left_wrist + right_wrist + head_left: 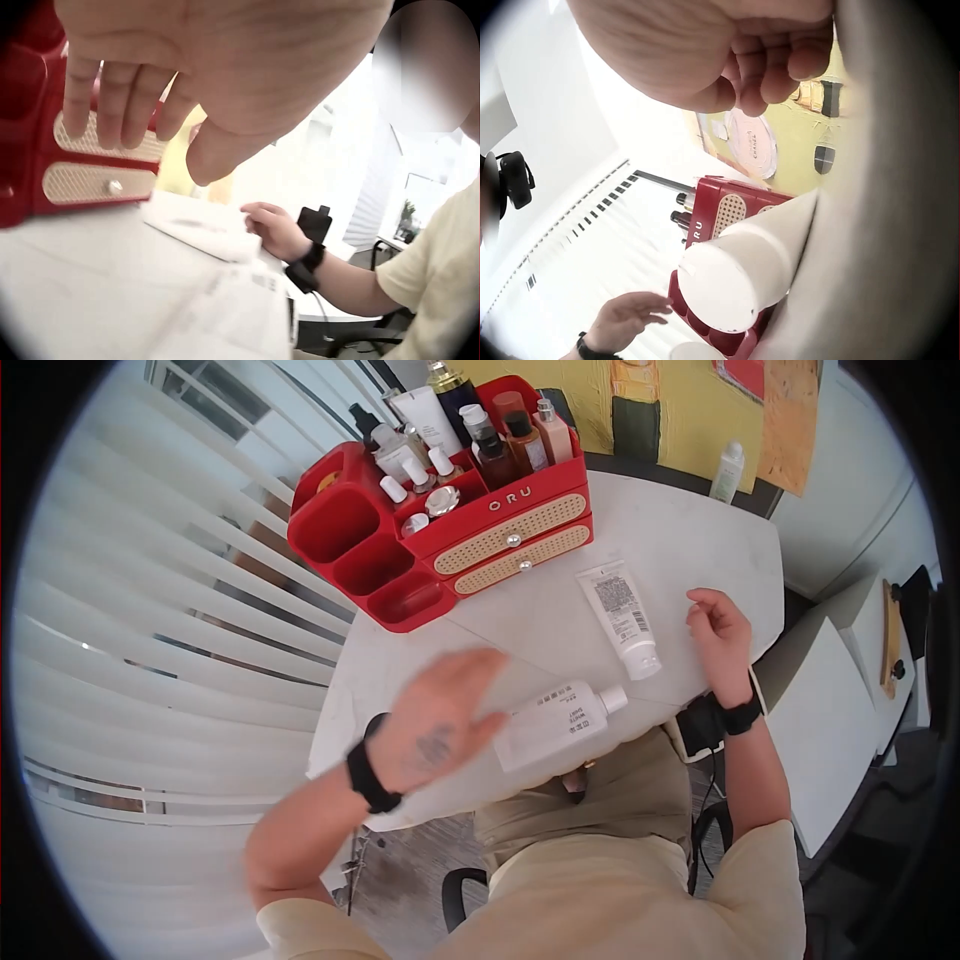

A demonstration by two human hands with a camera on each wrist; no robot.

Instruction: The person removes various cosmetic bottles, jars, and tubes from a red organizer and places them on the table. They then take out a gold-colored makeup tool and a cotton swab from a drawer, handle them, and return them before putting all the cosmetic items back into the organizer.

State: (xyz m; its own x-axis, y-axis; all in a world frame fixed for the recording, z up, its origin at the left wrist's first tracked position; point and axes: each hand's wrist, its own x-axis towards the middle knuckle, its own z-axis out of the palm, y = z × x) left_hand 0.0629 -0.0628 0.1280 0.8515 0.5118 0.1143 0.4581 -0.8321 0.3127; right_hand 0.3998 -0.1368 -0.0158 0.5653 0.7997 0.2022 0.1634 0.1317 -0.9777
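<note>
My left hand [435, 720], blurred in the head view, is over the near left of the table, fingers extended and holding nothing. Its thumb and fingertips point toward a white bottle [555, 722] lying on its side, the cap to the right. Beyond the bottle lies a white squeeze tube [618, 610], label up, its cap toward me. To the right of the tube, my right hand [722, 638] rests at the table's edge with loosely bent fingers and nothing in them. The right wrist view has the tube's cap [720, 281] large beneath that hand.
A red cosmetics organizer [420, 560] with two woven-front drawers stands at the back left, filled with several bottles and tubes. A small pale bottle [728, 472] stands at the far right edge. Window blinds [180, 620] run along the left; a white cabinet [825, 730] stands right.
</note>
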